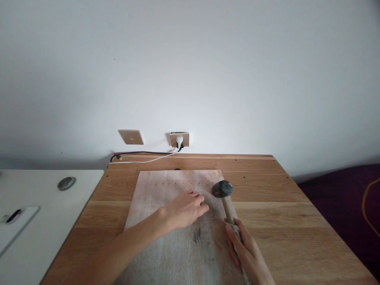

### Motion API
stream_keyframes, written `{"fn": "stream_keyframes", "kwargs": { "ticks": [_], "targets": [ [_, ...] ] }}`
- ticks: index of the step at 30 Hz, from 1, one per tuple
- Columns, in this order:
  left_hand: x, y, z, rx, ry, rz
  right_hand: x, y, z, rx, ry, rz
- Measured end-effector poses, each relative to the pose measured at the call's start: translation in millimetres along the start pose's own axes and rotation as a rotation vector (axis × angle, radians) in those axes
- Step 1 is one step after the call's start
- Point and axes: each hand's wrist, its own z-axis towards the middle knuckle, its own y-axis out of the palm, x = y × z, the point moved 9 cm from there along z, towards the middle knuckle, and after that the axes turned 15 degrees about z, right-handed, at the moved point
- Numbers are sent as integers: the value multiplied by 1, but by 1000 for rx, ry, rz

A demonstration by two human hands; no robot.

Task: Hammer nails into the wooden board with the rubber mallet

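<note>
One hammer [223,190], head at right edge of one pale board [166,257], handle gripped in right hand [247,253]. Palm-down just beside head, left hand [185,208], fingers loosely bent, hold on anything impossible to tell. Between hands, perhaps three nails [197,235], blurred.

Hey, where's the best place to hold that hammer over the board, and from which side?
Grip the hammer by the near end of its wooden handle, from the right. Its dark head points away, the handle runs back toward the person, and the right hand wraps that end, clear of the left hand on the board.
</note>
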Motion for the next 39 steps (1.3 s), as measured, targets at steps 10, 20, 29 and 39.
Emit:
{"fn": "stream_keyframes", "kwargs": {
  "ticks": [10,20,29,39],
  "targets": [
    [-60,9,7,128,-327,-600,-2,1,3,-54,46,-20],
    [-101,51,19,292,-515,-693,-4,4,2,-42,26,-27],
    [-101,52,9,324,-549,-646,-5,4,2,-42,41,-24],
    [-98,53,12,315,-529,-591,-4,3,2,-20,29,-4]
  ]
}}
